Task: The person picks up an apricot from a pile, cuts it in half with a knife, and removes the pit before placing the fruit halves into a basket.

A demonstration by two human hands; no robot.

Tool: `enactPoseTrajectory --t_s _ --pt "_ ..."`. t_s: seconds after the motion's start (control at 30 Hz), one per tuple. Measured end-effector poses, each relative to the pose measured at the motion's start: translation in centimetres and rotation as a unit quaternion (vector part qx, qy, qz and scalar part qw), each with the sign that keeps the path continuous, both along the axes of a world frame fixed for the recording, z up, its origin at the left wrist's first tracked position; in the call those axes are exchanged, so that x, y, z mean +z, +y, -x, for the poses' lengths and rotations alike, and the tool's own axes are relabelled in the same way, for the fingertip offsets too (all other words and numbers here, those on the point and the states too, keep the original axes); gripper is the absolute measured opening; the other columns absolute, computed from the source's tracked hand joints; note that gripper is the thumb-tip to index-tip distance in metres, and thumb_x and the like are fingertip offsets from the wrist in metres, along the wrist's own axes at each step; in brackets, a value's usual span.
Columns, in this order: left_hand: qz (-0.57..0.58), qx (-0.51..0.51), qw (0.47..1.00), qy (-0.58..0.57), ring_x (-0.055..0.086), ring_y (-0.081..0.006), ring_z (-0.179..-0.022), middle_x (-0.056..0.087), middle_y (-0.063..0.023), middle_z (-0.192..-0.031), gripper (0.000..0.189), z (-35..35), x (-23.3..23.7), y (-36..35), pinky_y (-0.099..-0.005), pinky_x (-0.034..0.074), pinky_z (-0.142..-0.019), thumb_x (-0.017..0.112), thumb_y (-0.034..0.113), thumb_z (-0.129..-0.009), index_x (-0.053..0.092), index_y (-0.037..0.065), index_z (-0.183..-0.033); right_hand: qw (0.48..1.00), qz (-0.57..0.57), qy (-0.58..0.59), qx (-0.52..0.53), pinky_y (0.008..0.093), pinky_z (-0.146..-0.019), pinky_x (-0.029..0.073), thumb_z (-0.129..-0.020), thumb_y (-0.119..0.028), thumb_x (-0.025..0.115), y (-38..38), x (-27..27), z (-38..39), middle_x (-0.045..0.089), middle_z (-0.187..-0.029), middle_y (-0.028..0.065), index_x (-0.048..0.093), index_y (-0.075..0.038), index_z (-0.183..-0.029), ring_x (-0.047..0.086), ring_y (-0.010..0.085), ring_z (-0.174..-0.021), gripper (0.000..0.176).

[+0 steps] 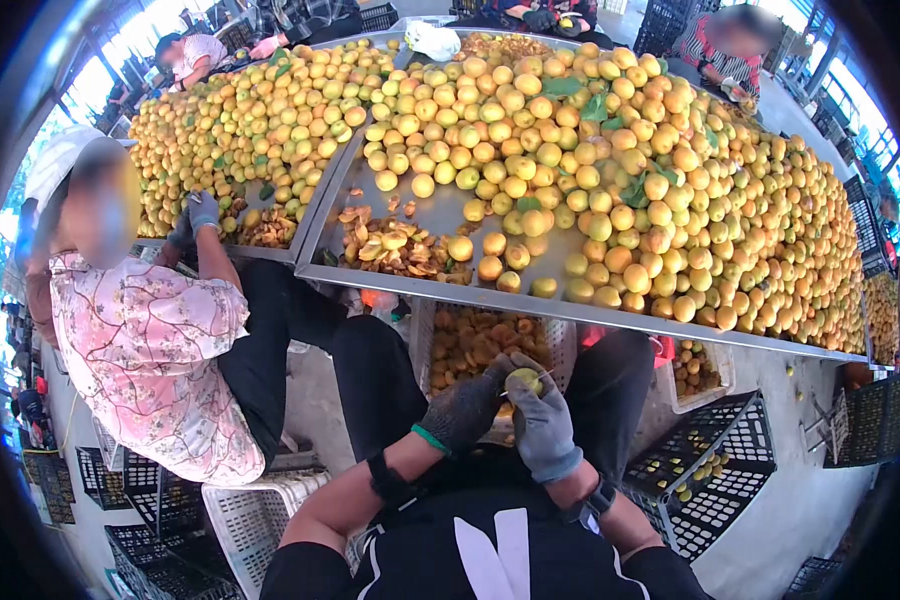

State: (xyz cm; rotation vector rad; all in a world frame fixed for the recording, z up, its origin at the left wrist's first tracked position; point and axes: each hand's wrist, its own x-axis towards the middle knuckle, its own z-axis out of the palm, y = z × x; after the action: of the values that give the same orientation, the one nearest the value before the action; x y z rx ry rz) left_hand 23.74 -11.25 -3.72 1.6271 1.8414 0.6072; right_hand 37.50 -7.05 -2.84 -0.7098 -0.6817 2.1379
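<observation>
My right hand (544,430), in a grey glove, has its fingers closed around a greenish-yellow apricot (523,381). My left hand (464,408), in a dark glove with a green cuff, presses its closed fingers against the fruit's left side. A thin, light sliver shows by the fruit, too small to name; whatever the left fingers grip is hidden. Both hands are above my lap, in front of a white crate (562,352) of cut apricot pieces (480,345) between my knees.
A metal-rimmed table (430,292) bears heaped apricots (650,190) and a pile of cut scraps (395,245). At my left sits a co-worker (145,340) with gloved hands at the table. Black crates (715,470) and a white crate (245,525) stand on the floor. Other people sit across the table.
</observation>
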Motion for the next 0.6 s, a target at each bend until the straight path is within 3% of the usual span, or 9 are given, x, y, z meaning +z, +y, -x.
enactPoseTrajectory --t_s 0.13,0.37,0.43,0.5,0.6 --pt "0.028 -0.010 0.999 -0.026 0.064 -0.0432 -0.079 0.066 -0.0240 -0.088 0.049 0.4 0.8 0.4 -0.0516 0.052 -0.068 0.058 0.021 -0.090 0.043 0.007 -0.135 0.997 -0.071 -0.023 0.032 0.0285 -0.105 0.040 -0.096 -0.009 0.055 1.0 0.3 -0.4 0.055 -0.131 0.0127 0.045 0.000 -0.133 0.052 0.0168 -0.120 0.039" --pt "0.020 -0.060 0.997 -0.038 0.063 -0.0442 -0.090 0.066 -0.0231 -0.097 0.045 1.3 0.6 0.2 -0.0517 0.052 -0.075 0.058 0.022 -0.090 0.046 0.006 -0.131 0.992 -0.071 -0.092 0.043 0.0261 -0.098 0.044 -0.095 -0.013 0.059 1.2 0.1 -1.1 0.060 -0.120 0.0093 0.050 -0.002 -0.131 0.056 0.0136 -0.110 0.039" --pt "0.007 -0.061 0.998 -0.025 0.063 -0.0439 -0.091 0.066 -0.0232 -0.098 0.043 1.4 1.5 0.1 -0.0515 0.052 -0.076 0.057 0.021 -0.090 0.047 0.006 -0.129 0.985 -0.067 -0.150 0.053 0.0250 -0.089 0.051 -0.094 -0.017 0.062 1.7 0.1 -1.3 0.062 -0.113 0.0068 0.053 -0.002 -0.128 0.060 0.0119 -0.099 0.039" --pt "0.086 -0.051 0.994 0.035 0.064 -0.0432 -0.091 0.065 -0.0240 -0.098 0.042 1.3 3.0 0.1 -0.0512 0.052 -0.077 0.056 0.018 -0.090 0.047 0.004 -0.128 0.982 -0.059 -0.164 0.069 0.0249 -0.084 0.053 -0.093 -0.018 0.063 1.6 0.4 -1.6 0.063 -0.111 0.0070 0.054 -0.002 -0.127 0.061 0.0120 -0.096 0.039" --pt "0.053 -0.048 0.995 0.074 0.064 -0.0430 -0.090 0.065 -0.0251 -0.099 0.039 1.2 2.8 -0.7 -0.0516 0.052 -0.076 0.055 0.016 -0.090 0.048 0.004 -0.126 0.979 -0.020 -0.176 0.097 0.0252 -0.076 0.056 -0.093 -0.018 0.063 1.4 1.3 -2.1 0.064 -0.108 0.0073 0.054 -0.001 -0.127 0.063 0.0122 -0.091 0.039"
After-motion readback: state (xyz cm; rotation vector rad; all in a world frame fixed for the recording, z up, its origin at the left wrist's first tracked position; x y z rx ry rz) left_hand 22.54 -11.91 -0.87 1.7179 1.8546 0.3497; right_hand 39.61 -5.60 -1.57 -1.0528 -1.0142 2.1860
